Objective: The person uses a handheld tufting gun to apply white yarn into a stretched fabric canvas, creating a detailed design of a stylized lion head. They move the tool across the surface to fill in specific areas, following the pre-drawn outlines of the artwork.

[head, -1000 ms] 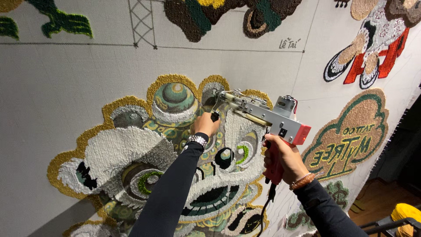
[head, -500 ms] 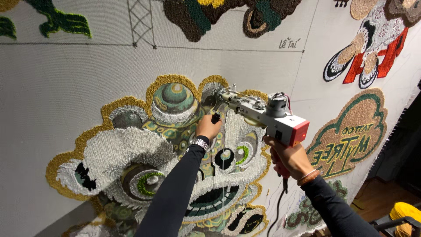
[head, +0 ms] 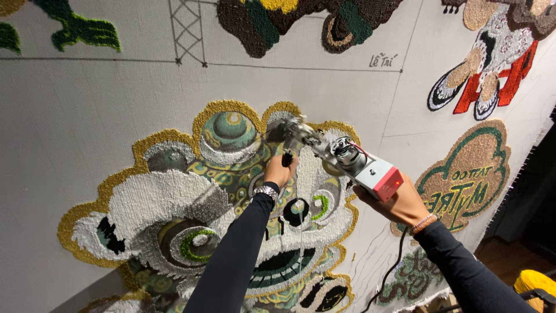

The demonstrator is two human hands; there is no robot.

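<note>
A tufting gun [head: 347, 159], metal at the front with a white and red rear housing, is pressed nose-first against a stretched white cloth [head: 87, 116]. My left hand [head: 279, 170] grips its black front handle, and a beaded band sits on that wrist. My right hand [head: 399, 203] holds the gun from beneath at the rear. The needle end meets a large tufted lion-head design [head: 191, 203] in white, gold, green and black, near the top between the eyes. A black cord [head: 391, 272] hangs down from the gun.
Other tufted pieces share the cloth: a green and tan badge with lettering [head: 469, 179] at right, a red and white figure [head: 492, 64] at top right, a dark brown shape [head: 307, 23] above. A yellow yarn cone [head: 536, 284] sits at the lower right.
The gun has tilted flatter and its rear has swung lower and rightward. My right hand moved from the lower grip to cupping the rear. The left hand stays on the front handle.
</note>
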